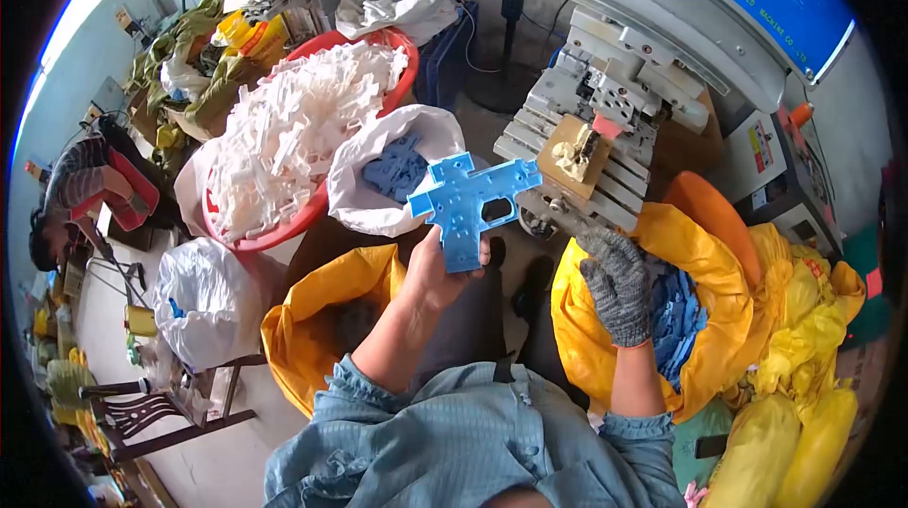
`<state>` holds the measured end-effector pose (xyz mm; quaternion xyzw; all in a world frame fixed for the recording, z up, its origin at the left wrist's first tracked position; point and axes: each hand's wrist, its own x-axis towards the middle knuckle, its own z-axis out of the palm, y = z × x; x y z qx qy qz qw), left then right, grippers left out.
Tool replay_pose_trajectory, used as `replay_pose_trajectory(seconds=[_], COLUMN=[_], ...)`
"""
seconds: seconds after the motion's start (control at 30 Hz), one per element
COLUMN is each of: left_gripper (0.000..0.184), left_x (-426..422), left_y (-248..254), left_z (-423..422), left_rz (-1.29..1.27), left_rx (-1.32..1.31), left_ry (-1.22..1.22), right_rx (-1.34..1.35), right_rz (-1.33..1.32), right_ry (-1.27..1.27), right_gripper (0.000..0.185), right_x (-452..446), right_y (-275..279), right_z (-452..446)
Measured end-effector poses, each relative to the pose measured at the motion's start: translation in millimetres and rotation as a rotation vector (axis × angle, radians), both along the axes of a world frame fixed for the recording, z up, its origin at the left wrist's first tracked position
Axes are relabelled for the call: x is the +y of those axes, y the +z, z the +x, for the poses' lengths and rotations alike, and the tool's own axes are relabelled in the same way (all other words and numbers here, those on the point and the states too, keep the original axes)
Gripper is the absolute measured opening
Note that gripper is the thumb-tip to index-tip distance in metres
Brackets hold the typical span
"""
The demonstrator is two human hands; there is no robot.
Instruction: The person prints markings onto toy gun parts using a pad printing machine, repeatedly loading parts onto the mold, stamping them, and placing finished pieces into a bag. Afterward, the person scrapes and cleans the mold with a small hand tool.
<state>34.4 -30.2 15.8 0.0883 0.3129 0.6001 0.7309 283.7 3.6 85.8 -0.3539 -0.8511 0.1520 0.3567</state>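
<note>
My bare left hand (438,271) is closed around the lower part of a light blue plastic toy gun shell (460,224). The shell's inner side, with pegs and ribs, faces up, and its trigger opening is toward the right. My right hand (617,286), in a grey knitted glove, is over the rim of a yellow sack (577,305) with blue plastic pieces (679,324) inside. Its fingers are apart, close to the front of the printing machine (591,92); I see nothing held in them. On the machine, a tan block fixture (574,156) sits below a pink pad (606,127).
Left of the machine stand a white sack (355,201) of blue parts and a red basin (412,63) heaped with white plastic pieces (293,120). Another yellow sack (317,300) is by my left arm. A person (90,177) bends at far left, near a chair (142,413).
</note>
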Motion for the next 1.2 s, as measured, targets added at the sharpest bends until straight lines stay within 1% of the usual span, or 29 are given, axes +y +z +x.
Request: replay_pose_trajectory(seconds=[0.13,0.2,0.3,0.43,0.5,0.53,0.6,0.63,0.67,0.73,0.8,0.87,0.9,0.93,0.97,1.0,1.07,1.1,1.13,1.2], left_gripper=[0.038,0.037,0.037,0.039,0.033,0.033,0.027,0.022,0.023,0.016,0.009,0.01,0.01,0.012,0.013,0.014,0.022,0.024,0.024,0.022], left_x=[-11.0,-15.1,-15.4,-12.5,-12.4,-14.2,-14.0,-11.1,-6.3,5.1,23.5,49.6,64.2,79.5,93.3,106.8,135.8,144.7,153.1,166.6], left_y=[5.3,9.0,10.9,4.3,7.3,7.6,10.1,20.1,12.9,12.7,22.2,31.7,38.1,39.5,42.5,45.2,41.7,45.0,46.2,43.9], left_z=[3.9,5.6,8.5,8.2,10.8,15.2,28.8,18.5,15.0,11.4,6.2,6.1,7.0,8.4,10.8,13.4,18.5,22.7,26.2,31.1], left_rz=[0.009,-0.036,-0.074,-0.032,-0.04,-0.042,0.047,0.23,0.263,0.451,0.642,0.786,0.843,0.864,0.879,0.896,0.962,0.971,0.978,1.055], left_rx=[-0.066,-0.123,-0.129,-0.169,0.122,0.123,0.371,0.722,0.907,1.319,1.656,1.792,1.829,1.839,1.858,1.878,1.884,1.868,1.867,1.872], left_ry=[-0.026,-0.063,-0.081,-0.114,-0.027,-0.043,0.376,0.225,0.269,0.387,0.47,0.53,0.508,0.499,0.479,0.458,0.44,0.41,0.409,0.316], right_rx=[0.02,0.036,0.026,0.041,0.071,0.073,0.135,0.151,0.115,0.147,0.162,0.176,0.206,0.236,0.279,0.281,0.2,0.122,0.124,0.055], right_rz=[-0.009,-0.007,-0.021,-0.014,-0.054,-0.056,-0.032,-0.038,0.013,-0.052,-0.062,-0.072,-0.058,-0.042,-0.047,-0.04,0.061,0.082,0.085,0.129], right_ry=[0.006,0.0,-0.008,0.001,-0.01,-0.025,0.057,0.068,0.036,0.054,0.034,0.021,-0.021,-0.063,-0.037,-0.043,-0.199,-0.234,-0.239,-0.248], right_gripper=[0.023,0.023,0.022,0.023,0.021,0.021,0.019,0.018,0.019,0.02,0.02,0.021,0.022,0.024,0.03,0.03,0.033,0.039,0.039,0.04], right_x=[-0.7,-0.6,2.1,4.4,5.8,6.8,8.4,8.6,11.3,9.5,11.8,17.7,23.1,29.4,38.3,45.2,58.9,67.7,77.0,92.1], right_y=[0.5,2.5,3.8,9.4,8.0,8.7,12.6,11.5,-4.8,2.7,0.1,-4.5,-8.3,-12.5,-17.1,-16.3,-13.9,-14.7,-17.8,-22.2], right_z=[0.3,-1.1,-1.5,-4.7,-4.5,-5.8,-7.5,-7.5,-2.7,-7.9,-7.7,-6.1,-4.9,-3.0,1.0,1.3,1.3,2.9,3.4,2.0])
